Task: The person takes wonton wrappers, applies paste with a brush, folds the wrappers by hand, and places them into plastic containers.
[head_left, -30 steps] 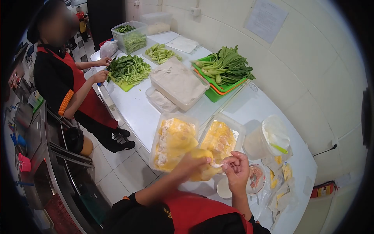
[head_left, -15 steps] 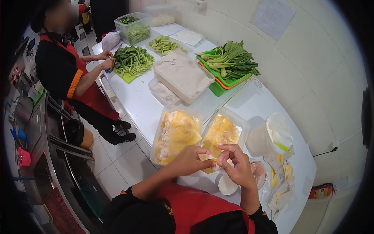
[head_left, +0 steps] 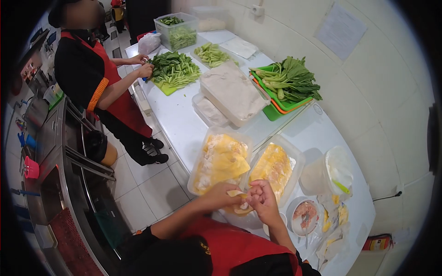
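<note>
A floured yellow dumpling wrapper point(head_left: 243, 208) is pinched between my two hands above the table's near edge. My left hand point(head_left: 221, 196) grips it from the left. My right hand point(head_left: 261, 198) has its fingertips closed on the right side of the same wrapper. Beyond the hands are a tub of floured yellow wrapper sheets point(head_left: 223, 156) and a second tub with yellow, flour-dusted pieces point(head_left: 272, 170). A bowl of pinkish minced filling point(head_left: 305, 215) with a spoon lies right of my right forearm. A white cup point(head_left: 266, 228) is mostly hidden behind that forearm.
A white bucket point(head_left: 324, 172) and plastic-wrapped yellow packs point(head_left: 334, 216) stand to the right. Covered boxes point(head_left: 235, 92) and green trays of leafy greens point(head_left: 287, 87) are farther back. A co-worker point(head_left: 106, 78) cuts greens point(head_left: 175, 69) on the left.
The camera view has shifted, so the table sits farther right in view. My right hand has turned and moved closer to my left, uncovering more of the filling bowl. Both hands keep the wrapper.
</note>
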{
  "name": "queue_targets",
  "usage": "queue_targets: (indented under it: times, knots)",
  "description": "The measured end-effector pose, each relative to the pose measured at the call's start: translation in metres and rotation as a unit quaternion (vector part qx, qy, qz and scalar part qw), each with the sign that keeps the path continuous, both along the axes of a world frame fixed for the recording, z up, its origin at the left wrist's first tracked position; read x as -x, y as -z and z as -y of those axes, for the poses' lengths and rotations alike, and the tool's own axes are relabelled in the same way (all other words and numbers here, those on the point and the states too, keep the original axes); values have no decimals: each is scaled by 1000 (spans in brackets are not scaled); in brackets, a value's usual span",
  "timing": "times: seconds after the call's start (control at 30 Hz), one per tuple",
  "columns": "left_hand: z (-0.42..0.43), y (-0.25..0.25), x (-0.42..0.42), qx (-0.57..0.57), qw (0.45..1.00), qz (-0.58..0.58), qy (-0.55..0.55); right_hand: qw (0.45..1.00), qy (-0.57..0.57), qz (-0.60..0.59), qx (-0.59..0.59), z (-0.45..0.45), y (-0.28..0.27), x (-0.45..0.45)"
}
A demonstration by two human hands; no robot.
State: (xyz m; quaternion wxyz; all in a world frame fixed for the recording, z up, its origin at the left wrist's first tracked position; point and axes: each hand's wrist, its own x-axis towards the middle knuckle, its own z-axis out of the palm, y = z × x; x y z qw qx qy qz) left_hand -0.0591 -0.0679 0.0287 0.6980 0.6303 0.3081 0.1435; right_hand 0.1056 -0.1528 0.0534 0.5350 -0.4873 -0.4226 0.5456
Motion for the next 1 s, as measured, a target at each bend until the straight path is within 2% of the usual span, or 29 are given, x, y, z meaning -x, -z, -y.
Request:
queue_targets:
  times: [0.07,0.1,0.2,0.23,0.33,0.37,0.43,0.53,0.63,0.73,0.87,0.97,1.0]
  knots:
    - [-7,12,6,30,999,-13,-37,1000,2,11,8,-11,17,6]
    - [-11,19,9,46,997,-20,-56,998,0,67,16,-19,22,6]
    - [-33,34,15,-81,986,-51,-138,970,0,244,20,-55,26,6]
    - [-35,25,13,-65,981,-40,-178,952,2,307,6,-68,26,7]
    - [-33,16,9,-144,941,-66,-298,890,-9,452,-59,-94,34,7]
    - [-34,19,11,-214,934,-71,-278,866,-15,492,-85,-100,35,6]
    - [-34,31,18,-348,905,-83,-231,855,-31,511,-83,-105,28,7]
    - [-29,34,19,-391,884,-153,-205,842,-40,524,-119,-111,31,5]
    - [-31,31,16,-482,847,-168,-150,833,-36,534,-142,-110,35,4]
    - [-30,23,12,-464,836,-285,-59,807,-13,559,-188,-109,43,2]
    - [-32,34,7,-441,840,-313,-39,786,58,567,-242,-103,33,-10]
    - [-34,37,8,-425,851,-308,-37,810,159,536,-177,-99,41,-55]
    - [-35,38,9,-420,854,-306,-33,799,190,554,-139,-97,44,-76]
